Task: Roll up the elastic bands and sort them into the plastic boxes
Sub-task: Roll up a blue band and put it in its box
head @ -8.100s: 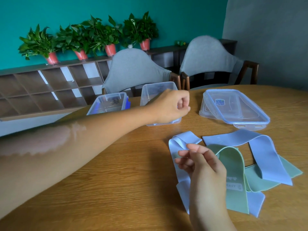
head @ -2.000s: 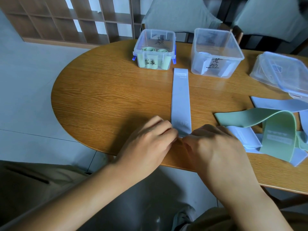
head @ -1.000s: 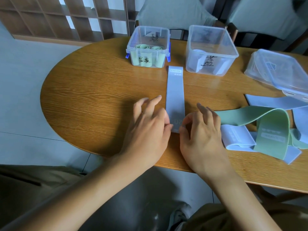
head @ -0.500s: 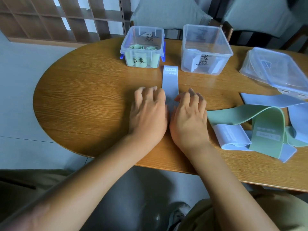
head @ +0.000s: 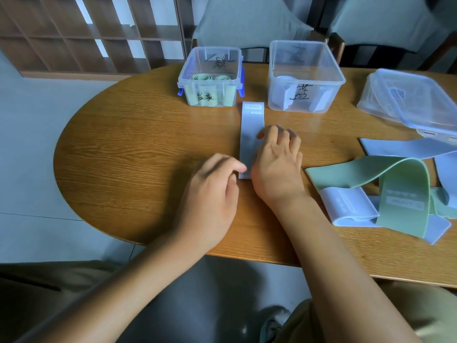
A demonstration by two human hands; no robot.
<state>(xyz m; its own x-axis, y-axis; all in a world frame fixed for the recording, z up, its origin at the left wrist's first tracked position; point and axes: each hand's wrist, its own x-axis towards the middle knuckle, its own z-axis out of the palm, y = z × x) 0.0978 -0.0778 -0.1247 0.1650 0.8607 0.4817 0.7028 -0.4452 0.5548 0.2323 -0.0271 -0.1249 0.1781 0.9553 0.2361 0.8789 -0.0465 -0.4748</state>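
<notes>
A person seated at a round wooden table [head: 138,144] works a blue band [head: 251,127] laid flat and straight, its far end pointing into the gap between two clear boxes. The right hand [head: 277,164] lies on the band's right edge with fingers loosely bent, seemingly pinning the strip so it stays straight. The left hand [head: 212,191] sits at the band's near end, fingers curled toward the corner; motion blur hides whether they pinch it, so its grip cannot be told. The likely aim is to lift that end and start a tight roll.

The left box [head: 210,78] holds green rolls standing on end behind a handwritten label; the right box [head: 305,75] holds pale blue rolls, also labelled, so the band would likely go there once rolled. Laying the strip between the boxes probably keeps the finished roll close to either one.

To the right, a tangle of unrolled bands waits: a green band [head: 385,184] looped over a folded blue band [head: 348,206], with more blue strips beyond. Lids [head: 408,100] are stacked at the table's far right, clear of the working space.
</notes>
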